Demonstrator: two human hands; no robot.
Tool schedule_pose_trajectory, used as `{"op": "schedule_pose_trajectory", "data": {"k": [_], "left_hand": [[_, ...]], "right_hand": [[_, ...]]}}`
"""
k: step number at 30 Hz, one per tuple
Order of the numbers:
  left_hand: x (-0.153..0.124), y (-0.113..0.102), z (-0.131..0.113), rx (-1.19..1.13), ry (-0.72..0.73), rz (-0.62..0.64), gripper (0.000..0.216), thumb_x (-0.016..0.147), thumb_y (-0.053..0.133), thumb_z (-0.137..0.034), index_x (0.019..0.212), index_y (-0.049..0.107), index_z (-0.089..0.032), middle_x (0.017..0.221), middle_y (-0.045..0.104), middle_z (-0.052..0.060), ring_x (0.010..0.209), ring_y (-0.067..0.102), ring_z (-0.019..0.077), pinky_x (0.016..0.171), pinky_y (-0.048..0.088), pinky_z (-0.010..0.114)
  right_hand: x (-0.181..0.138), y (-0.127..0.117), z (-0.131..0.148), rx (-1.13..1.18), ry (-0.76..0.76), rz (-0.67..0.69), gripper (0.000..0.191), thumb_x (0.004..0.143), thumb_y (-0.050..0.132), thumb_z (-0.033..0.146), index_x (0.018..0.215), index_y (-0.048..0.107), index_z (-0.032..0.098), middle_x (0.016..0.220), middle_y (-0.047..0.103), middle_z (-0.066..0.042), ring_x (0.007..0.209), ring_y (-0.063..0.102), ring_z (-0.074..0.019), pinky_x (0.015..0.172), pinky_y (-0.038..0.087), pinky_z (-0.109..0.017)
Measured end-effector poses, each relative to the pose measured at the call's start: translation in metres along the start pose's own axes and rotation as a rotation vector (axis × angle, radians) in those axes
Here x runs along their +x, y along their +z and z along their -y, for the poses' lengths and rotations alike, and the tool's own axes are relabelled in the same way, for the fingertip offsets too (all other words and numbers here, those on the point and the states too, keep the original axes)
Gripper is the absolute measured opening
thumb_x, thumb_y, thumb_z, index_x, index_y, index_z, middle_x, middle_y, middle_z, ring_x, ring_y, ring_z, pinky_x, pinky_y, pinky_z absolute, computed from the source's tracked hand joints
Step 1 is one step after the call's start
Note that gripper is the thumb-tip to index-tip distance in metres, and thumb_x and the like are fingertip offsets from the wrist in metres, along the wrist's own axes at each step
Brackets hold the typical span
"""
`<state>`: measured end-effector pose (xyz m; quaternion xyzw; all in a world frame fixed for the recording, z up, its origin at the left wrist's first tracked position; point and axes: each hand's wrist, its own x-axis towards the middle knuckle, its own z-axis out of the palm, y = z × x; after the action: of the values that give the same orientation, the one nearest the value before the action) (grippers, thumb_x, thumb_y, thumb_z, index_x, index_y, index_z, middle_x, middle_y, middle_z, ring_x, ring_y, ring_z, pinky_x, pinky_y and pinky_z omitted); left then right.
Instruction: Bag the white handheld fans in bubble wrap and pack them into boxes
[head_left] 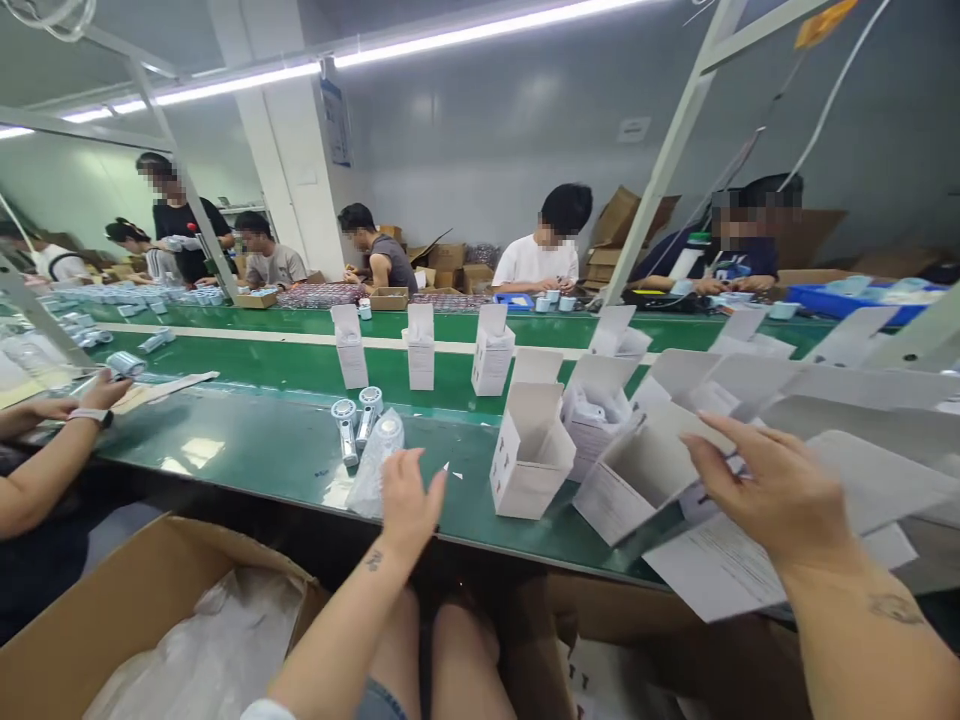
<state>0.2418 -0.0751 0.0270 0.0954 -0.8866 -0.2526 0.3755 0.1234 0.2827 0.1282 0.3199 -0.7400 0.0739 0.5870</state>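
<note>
My left hand [409, 500] reaches over the near edge of the green table, fingers spread, just right of a small device in a clear plastic bag [379, 455]; it holds nothing. Two bare blue-and-white devices [356, 420] lie just beyond the bag. My right hand [772, 485] has its fingers stretched out over a tilted open white carton [637, 475] and folded printed paper sheets [720, 565]; whether it grips anything is unclear. Another open white carton [531, 450] stands between my hands.
Several open white cartons [420, 348] stand on the green conveyor belt [285, 360]. A co-worker's arm [52, 440] rests at the left. Other people sit across the belt. A cardboard box with plastic lining [172, 620] sits below my left arm.
</note>
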Motion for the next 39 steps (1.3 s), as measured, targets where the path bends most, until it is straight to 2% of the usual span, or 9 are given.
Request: {"op": "schedule_pose_trajectory", "data": {"k": [3,7,11,15,20,25,28,33,39], "left_hand": [[0.005,-0.031,0.041,0.333,-0.158,0.147,0.058,0.080,0.065,-0.049,0.124,0.048,-0.015,0.129,0.048,0.020,0.122,0.045,0.0370,0.097,0.041,0.052],[-0.003,-0.030,0.062,0.442,-0.210,0.387,0.060,0.083,0.060,-0.046,0.131,0.045,-0.015,0.123,0.058,0.018,0.114,0.053,0.0351,0.092,0.044,0.047],[-0.002,-0.017,0.065,0.288,-0.264,0.231,0.045,0.081,0.054,-0.023,0.124,0.052,-0.012,0.114,0.064,0.016,0.109,0.059,0.0309,0.094,0.045,0.043],[0.016,-0.043,0.057,-0.208,-0.500,0.012,0.036,0.080,0.052,-0.028,0.113,0.058,-0.015,0.100,0.068,0.009,0.092,0.065,0.0236,0.083,0.051,0.035],[0.064,-0.105,-0.012,-0.550,-0.208,0.114,0.044,0.081,0.061,-0.037,0.119,0.056,-0.017,0.099,0.066,0.005,0.083,0.064,0.0178,0.072,0.053,0.027],[0.116,-0.125,-0.106,-0.209,0.586,0.320,0.034,0.086,0.051,-0.017,0.119,0.057,-0.019,0.113,0.061,0.010,0.104,0.058,0.0215,0.089,0.050,0.035],[0.139,-0.123,-0.144,0.092,0.848,0.594,0.039,0.083,0.044,-0.008,0.118,0.059,-0.019,0.109,0.061,0.012,0.105,0.055,0.0244,0.087,0.050,0.038],[0.178,-0.112,-0.186,0.333,0.609,0.958,0.041,0.080,0.053,-0.020,0.120,0.060,-0.022,0.113,0.064,0.008,0.101,0.060,0.0253,0.082,0.050,0.035],[0.196,-0.103,-0.181,0.347,0.391,0.925,0.043,0.078,0.054,-0.030,0.121,0.061,-0.025,0.123,0.064,0.005,0.106,0.061,0.0252,0.089,0.049,0.033]], "right_hand": [[0.003,0.007,0.001,0.033,-0.002,-0.062,0.029,0.086,0.065,0.020,0.114,0.067,0.022,0.070,0.070,-0.004,0.065,0.066,-0.0255,0.068,0.054,-0.037],[0.015,0.026,0.003,0.115,-0.194,-0.149,0.024,0.078,0.070,0.011,0.100,0.070,0.021,0.065,0.068,-0.002,0.059,0.064,-0.0215,0.070,0.053,-0.036],[0.025,0.036,0.002,0.186,-0.150,-0.095,0.014,0.081,0.066,0.015,0.092,0.070,0.023,0.069,0.070,-0.003,0.064,0.065,-0.0215,0.069,0.051,-0.035],[0.020,0.030,-0.002,0.179,-0.020,0.041,0.018,0.089,0.057,0.020,0.103,0.069,0.020,0.075,0.072,-0.006,0.060,0.064,-0.0197,0.062,0.049,-0.032],[0.010,0.023,-0.008,0.150,0.044,0.053,0.023,0.090,0.056,0.019,0.111,0.065,0.021,0.088,0.072,-0.006,0.069,0.066,-0.0185,0.064,0.052,-0.030],[0.018,0.014,-0.006,0.125,0.006,0.008,0.015,0.089,0.059,0.018,0.100,0.068,0.020,0.101,0.066,-0.011,0.081,0.064,-0.0195,0.073,0.052,-0.033],[0.023,0.006,-0.007,0.030,-0.079,0.002,0.006,0.086,0.063,0.023,0.082,0.068,0.021,0.088,0.069,-0.007,0.076,0.063,-0.0203,0.069,0.047,-0.035],[0.024,-0.005,-0.009,-0.010,-0.135,-0.070,0.006,0.085,0.063,0.020,0.081,0.066,0.020,0.076,0.070,-0.003,0.068,0.062,-0.0162,0.065,0.043,-0.030],[0.008,-0.057,0.015,-0.311,0.148,0.056,0.027,0.084,0.069,0.035,0.105,0.066,0.020,0.098,0.073,-0.009,0.095,0.063,-0.0341,0.090,0.039,-0.050]]}}
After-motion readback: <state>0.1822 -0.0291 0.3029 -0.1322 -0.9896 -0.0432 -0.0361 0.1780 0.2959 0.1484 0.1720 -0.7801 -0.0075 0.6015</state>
